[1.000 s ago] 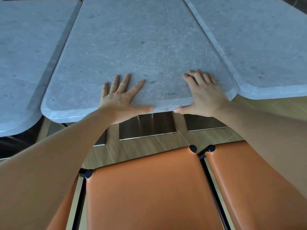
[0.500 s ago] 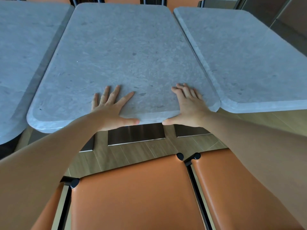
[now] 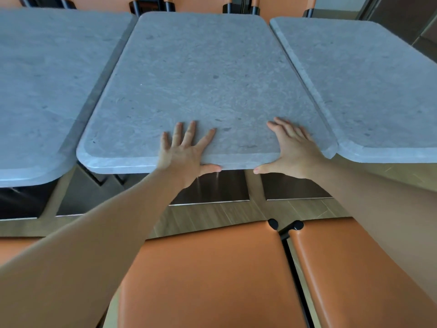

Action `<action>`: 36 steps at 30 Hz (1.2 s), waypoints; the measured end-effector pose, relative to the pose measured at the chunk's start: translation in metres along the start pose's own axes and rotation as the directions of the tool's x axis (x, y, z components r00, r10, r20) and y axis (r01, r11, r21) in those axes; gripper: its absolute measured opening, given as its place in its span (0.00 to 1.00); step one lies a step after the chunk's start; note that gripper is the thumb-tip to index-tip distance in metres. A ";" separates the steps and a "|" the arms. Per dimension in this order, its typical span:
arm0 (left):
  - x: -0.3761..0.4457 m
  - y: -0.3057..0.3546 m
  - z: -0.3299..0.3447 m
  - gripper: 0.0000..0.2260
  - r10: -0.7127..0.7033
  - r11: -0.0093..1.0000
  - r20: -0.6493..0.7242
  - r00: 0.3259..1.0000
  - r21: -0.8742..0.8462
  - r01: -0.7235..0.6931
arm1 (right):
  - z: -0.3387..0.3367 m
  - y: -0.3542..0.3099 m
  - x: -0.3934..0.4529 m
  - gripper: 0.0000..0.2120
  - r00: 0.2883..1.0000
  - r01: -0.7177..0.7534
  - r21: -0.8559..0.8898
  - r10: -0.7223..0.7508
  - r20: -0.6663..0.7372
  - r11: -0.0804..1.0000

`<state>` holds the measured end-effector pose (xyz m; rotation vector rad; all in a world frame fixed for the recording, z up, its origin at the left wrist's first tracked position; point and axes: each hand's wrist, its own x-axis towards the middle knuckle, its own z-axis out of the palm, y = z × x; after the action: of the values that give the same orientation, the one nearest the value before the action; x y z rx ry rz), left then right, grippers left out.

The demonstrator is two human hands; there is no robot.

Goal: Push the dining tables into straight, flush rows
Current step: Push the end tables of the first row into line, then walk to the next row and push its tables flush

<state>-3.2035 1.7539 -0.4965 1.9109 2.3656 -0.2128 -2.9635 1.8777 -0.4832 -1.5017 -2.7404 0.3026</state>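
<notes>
Three grey stone-look dining tables stand side by side. The middle table [image 3: 205, 79] has both my hands on its near edge. My left hand [image 3: 186, 155] lies flat with fingers spread on the top and the thumb along the rim. My right hand [image 3: 293, 155] rests the same way near the right corner. The right table [image 3: 369, 91] touches the middle one along its side, with its near edge about level. The left table [image 3: 40, 91] sits beside the middle one and its near edge reaches closer to me.
Orange padded chair seats [image 3: 212, 275] with black frames [image 3: 287, 229] are right below me, between me and the tables. More orange chair backs [image 3: 201, 2] line the far side. Dark table bases [image 3: 212, 188] stand on the wooden floor under the tops.
The view has tilted up and pulled back, so the tables' far edges and far chairs show. Both hands stay on the middle table's near edge. The right table's near edge now sits about level with the middle table's.
</notes>
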 end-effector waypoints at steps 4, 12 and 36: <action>-0.024 0.017 0.020 0.34 -0.097 0.994 -0.153 0.983 -0.058 0.089 | 0.035 -0.019 -0.045 0.47 0.972 -0.083 -0.030 0.075 -0.221 0.996; -0.087 0.064 -0.005 0.29 -0.306 0.773 0.033 0.952 -0.574 0.268 | -0.005 -0.069 -0.115 0.33 0.928 -0.247 0.747 0.373 -0.002 0.618; -0.437 0.422 -0.311 0.13 0.016 0.045 -0.305 0.952 -0.951 -0.306 | -0.336 0.096 -0.593 0.19 0.951 0.000 0.872 0.270 -0.152 0.490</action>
<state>-2.6940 1.4709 -0.1408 1.3004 1.3654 1.4016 -2.5298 1.4891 -0.1163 -1.2682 -1.7048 1.1727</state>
